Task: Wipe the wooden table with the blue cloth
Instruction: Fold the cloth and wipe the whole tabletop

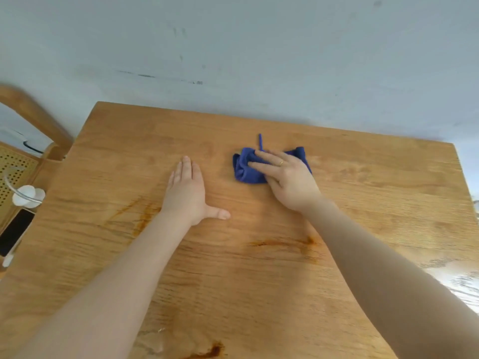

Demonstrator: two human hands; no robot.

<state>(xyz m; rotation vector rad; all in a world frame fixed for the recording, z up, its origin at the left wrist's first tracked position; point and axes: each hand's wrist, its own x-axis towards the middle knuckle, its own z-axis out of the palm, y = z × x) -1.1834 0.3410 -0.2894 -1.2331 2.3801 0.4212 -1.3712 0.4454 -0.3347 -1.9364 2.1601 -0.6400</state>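
My cloth (246, 169) is deep blue, bunched into a creased wad, with a thin strip sticking up from its far edge. It lies on the far middle of the bench (259, 268), warm orange wood with dark streaks in the grain. My right hand (286, 178) presses it flat with straight fingers, a ring on one. My left hand (188, 190) lies open, palm down, just beside it. No readable writing.

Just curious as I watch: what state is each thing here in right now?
Blue cloth: bunched up, pressed flat under the right hand.
Right hand: fingers straight, pressing on the cloth.
Left hand: flat on the table, palm down, holding nothing.
Wooden table: bare wood with dark stains near the front.
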